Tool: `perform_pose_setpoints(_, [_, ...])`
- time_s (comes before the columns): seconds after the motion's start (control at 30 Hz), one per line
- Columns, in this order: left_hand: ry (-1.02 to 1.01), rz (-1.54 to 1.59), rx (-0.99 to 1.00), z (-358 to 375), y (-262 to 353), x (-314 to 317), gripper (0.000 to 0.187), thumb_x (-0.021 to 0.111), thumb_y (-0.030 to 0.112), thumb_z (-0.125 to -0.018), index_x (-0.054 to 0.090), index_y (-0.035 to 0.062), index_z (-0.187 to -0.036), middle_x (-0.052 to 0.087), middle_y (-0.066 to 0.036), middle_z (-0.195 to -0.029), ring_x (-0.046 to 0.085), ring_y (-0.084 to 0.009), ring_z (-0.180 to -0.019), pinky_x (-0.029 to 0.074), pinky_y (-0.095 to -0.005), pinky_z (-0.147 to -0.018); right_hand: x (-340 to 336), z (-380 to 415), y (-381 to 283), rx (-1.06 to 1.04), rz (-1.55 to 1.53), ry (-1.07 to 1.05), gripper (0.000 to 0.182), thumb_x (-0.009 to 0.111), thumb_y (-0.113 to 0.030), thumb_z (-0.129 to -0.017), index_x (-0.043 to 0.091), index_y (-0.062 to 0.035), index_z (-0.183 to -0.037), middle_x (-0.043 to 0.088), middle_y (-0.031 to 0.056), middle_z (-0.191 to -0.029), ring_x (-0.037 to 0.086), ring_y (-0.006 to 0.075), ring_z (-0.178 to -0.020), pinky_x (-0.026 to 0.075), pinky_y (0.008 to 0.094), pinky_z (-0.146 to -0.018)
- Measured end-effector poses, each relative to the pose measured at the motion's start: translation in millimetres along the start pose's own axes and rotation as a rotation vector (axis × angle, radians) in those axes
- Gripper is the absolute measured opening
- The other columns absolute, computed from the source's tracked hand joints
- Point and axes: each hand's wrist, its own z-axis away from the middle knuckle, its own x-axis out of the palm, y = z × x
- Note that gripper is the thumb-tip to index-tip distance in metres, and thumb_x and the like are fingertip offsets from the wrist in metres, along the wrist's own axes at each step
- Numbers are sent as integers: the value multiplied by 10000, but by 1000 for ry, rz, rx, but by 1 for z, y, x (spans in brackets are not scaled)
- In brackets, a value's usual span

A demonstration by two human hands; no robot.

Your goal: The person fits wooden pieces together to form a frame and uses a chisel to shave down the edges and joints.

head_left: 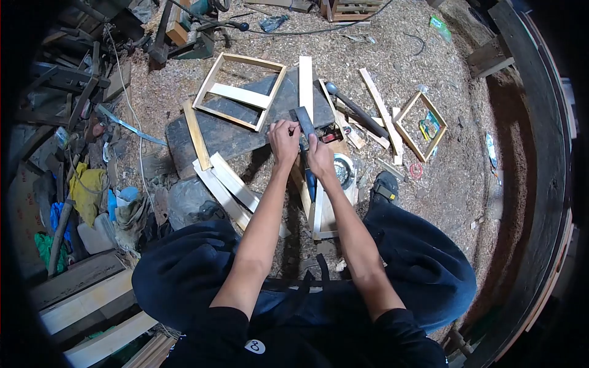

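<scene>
Both of my hands meet in the middle of the view, over the near edge of a dark board [178, 142]. A dark, flat metal tool head [304, 121] with a blue handle [311, 184] lies between them. My right hand [321, 158] is closed around this tool, with the thumb up along it. My left hand [284, 141] has its fingers curled beside the metal head; what they pinch is too small to make out. Beyond the hands a pale wood strip [305, 80] points away from me. Below them stands a narrow wooden frame [316, 224].
A wooden frame with a crosspiece [261, 63] lies at the back left, a smaller frame [412, 136] at the right. A hammer [359, 110] and loose strips [380, 107] lie between. Pale boards [224, 193] lean near my left knee. Wood shavings cover the ground.
</scene>
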Motion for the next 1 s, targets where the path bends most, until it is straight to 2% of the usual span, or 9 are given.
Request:
perform_pose_setpoints(0.07, [-7,-11,-8,0,-1,1,81,741,127,-767,676,79,-778,633,-47,-810,562,-277,-847,410,-413,-775,-7,2,-8,26,-71,-34,633,338,-444,-1016,639,96,-879,592,380,-819,594,532,-857,446,563,-748])
perform_pose_setpoints(0.13, [-6,-20,-20,0,-1,2,84,742,133,-770,677,80,-776,631,-47,-807,562,-277,-845,410,-414,-776,-9,7,-20,-2,-199,152,636,347,-447,-1011,652,96,-883,596,382,-838,592,535,-875,449,569,-779])
perform_pose_setpoints(0.27, [-2,12,2,1,3,-2,73,735,127,-774,680,80,-785,628,-48,-804,561,-280,-850,409,-416,-778,-3,-11,4,0,15,16,646,332,-450,-1018,612,93,-805,591,346,-739,609,504,-804,436,552,-709])
perform_pose_setpoints(0.3, [-2,12,0,1,2,-1,69,732,125,-776,681,81,-789,628,-48,-806,561,-280,-856,409,-416,-779,-5,-10,0,4,-109,50,631,353,-439,-1009,655,99,-882,590,392,-857,586,540,-887,441,570,-794])
perform_pose_setpoints(0.4, [-4,-20,6,0,1,-1,59,725,116,-776,683,78,-792,627,-47,-809,560,-276,-861,410,-412,-773,4,-3,-3,11,-114,132,649,349,-457,-1007,659,97,-874,585,401,-859,584,542,-897,439,566,-815])
perform_pose_setpoints(0.57, [11,-36,47,0,6,-1,116,712,81,-768,700,64,-882,648,-95,-854,576,-292,-832,445,-411,-771,-4,-16,0,53,-79,-16,680,341,-476,-1006,655,109,-862,584,405,-882,578,548,-912,435,567,-827])
perform_pose_setpoints(0.7, [-14,-75,79,1,26,-16,150,692,135,-798,693,123,-948,627,-72,-1011,576,-293,-924,434,-429,-827,-9,-23,-13,107,-238,241,579,676,-485,-835,621,90,-815,652,282,-752,664,431,-791,497,478,-733])
perform_pose_setpoints(0.87, [-151,-61,115,-10,17,-7,108,696,188,-821,691,118,-903,632,-59,-988,589,-298,-920,444,-418,-820,-1,-43,3,51,-151,309,497,685,-419,-804,636,75,-802,661,283,-779,664,430,-802,497,487,-756])
perform_pose_setpoints(1.0, [-77,193,-74,-14,44,-22,81,651,125,-834,663,47,-850,617,-118,-985,608,-337,-888,479,-411,-794,4,-47,4,182,-248,194,490,701,-443,-786,677,44,-830,671,266,-777,675,407,-804,508,458,-763])
